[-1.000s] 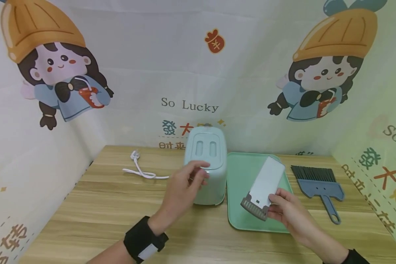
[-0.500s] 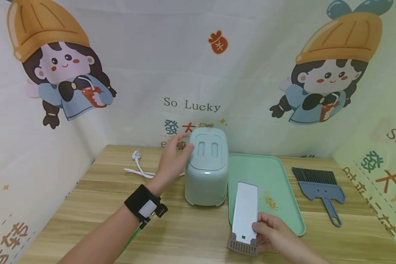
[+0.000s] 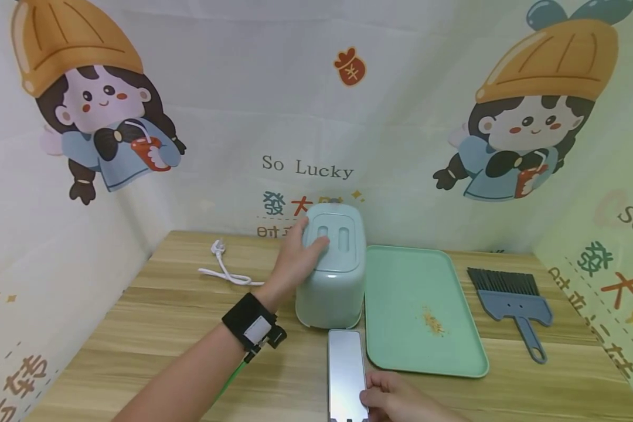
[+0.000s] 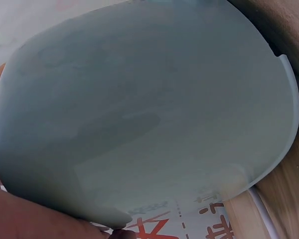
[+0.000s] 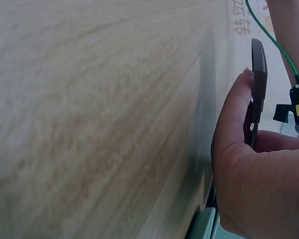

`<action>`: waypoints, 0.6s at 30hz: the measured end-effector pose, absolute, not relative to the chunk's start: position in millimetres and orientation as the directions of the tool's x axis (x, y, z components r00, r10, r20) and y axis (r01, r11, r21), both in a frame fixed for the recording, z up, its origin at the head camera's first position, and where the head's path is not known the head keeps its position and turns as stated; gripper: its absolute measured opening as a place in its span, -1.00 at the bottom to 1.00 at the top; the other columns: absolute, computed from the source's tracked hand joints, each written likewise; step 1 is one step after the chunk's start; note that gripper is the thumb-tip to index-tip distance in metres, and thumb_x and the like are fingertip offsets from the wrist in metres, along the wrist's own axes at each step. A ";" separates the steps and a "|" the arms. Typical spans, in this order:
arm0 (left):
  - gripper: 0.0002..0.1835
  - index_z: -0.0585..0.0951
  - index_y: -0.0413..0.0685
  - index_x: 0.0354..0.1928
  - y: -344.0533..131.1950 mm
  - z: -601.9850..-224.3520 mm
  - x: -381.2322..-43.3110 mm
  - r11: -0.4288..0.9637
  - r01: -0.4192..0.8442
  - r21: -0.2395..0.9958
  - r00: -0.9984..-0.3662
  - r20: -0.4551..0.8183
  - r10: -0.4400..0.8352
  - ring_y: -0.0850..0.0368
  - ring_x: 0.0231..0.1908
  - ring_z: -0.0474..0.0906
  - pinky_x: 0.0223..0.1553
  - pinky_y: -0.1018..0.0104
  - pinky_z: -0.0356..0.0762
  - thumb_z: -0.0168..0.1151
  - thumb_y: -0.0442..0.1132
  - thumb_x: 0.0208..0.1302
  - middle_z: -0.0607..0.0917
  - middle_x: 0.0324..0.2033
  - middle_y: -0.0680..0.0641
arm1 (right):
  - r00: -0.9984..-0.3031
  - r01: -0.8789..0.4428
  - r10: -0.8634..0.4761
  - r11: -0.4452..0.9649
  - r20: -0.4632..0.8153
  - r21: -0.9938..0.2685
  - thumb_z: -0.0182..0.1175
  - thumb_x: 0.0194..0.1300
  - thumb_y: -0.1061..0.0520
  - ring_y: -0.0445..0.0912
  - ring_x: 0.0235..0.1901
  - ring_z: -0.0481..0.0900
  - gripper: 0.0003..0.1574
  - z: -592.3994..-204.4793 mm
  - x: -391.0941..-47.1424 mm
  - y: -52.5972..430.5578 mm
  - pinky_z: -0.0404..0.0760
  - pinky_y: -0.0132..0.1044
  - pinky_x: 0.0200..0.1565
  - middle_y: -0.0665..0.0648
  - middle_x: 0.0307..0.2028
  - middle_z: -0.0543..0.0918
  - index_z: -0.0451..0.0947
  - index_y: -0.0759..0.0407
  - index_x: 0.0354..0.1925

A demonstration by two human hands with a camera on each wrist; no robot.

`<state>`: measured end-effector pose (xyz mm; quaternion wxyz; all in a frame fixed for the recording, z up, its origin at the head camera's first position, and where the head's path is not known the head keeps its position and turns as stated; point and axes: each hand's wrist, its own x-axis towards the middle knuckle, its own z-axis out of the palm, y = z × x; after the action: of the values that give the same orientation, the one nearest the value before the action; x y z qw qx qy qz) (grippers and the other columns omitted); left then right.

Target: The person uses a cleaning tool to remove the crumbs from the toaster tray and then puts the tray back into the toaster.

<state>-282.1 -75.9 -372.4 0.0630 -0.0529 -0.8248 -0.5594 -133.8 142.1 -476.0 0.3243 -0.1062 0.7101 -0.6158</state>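
Observation:
A pale green toaster (image 3: pixel 329 302), its top lid fitted, stands at the middle of the table. My left hand (image 3: pixel 294 258) holds its upper left edge, thumb over the lid; the toaster's wall (image 4: pixel 154 109) fills most of the left wrist view. My right hand (image 3: pixel 398 400) pinches the right edge of a long, flat crumb tray (image 3: pixel 346 369) between thumb and fingers. The tray's far end lies just in front of the toaster's base. Seen from the right wrist, the crumb tray (image 5: pixel 259 74) appears edge-on, with its thick dark end up.
Right of the toaster lies a green serving tray (image 3: pixel 401 351) with a small heap of crumbs (image 3: pixel 432 322) on it. Farther right is a blue-grey hand brush (image 3: pixel 514 302) with dark bristles. A white power cord (image 3: pixel 232 276) with its plug lies on the left.
My right hand has carried the crumb tray leftward and toward me, from over the green tray to in front of the toaster. My left hand has settled onto the toaster's top edge.

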 end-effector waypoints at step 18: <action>-0.25 -0.08 0.13 0.49 -74.7 -386.3 -281.5 0.388 0.162 0.907 -0.985 0.171 0.012 0.04 0.38 -0.06 0.34 -0.06 0.00 0.01 0.02 0.40 0.01 0.44 0.00 | -0.763 0.366 -0.529 0.120 -0.372 -0.923 0.01 0.37 0.22 -0.17 -0.56 0.44 -0.87 -485.5 -149.6 111.7 0.52 -0.47 -0.55 0.06 -0.51 0.48 0.39 0.21 -0.36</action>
<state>-281.5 -74.7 -386.3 0.0679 -0.0525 -0.8302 -0.5508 -149.6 111.7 -485.5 0.3390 -0.0609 0.6673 -0.6603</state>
